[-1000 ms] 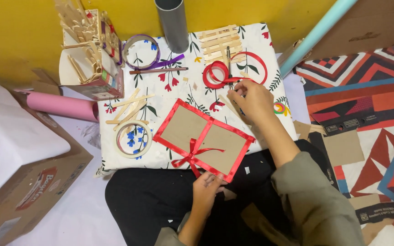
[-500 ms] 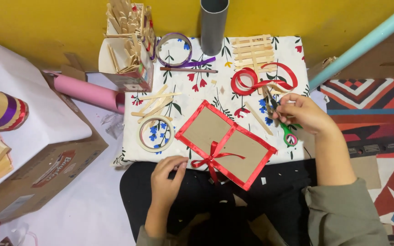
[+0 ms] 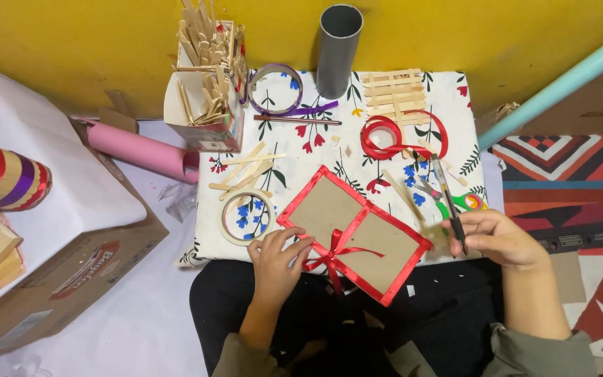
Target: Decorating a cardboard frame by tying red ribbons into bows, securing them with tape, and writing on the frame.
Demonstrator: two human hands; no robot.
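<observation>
L hand (image 3: pixel 276 260) rests loosely curled w/ fingers on the card (image 3: pixel 354 234), red-edged w/ a bow, at the table's (image 3: pixel 448 91) front edge. R hand (image 3: pixel 497 239) grips a pen (image 3: pixel 449 206) just beside the scissors (image 3: pixel 455 201).

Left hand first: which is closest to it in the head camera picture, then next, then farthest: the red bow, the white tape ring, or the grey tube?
From the left hand:
1. Red bow, just to its right, on the cardboard frame; fingers almost touch it.
2. White tape ring, just above, slightly left, close by.
3. Grey tube, far up at the table's back edge by the yellow wall.
</observation>
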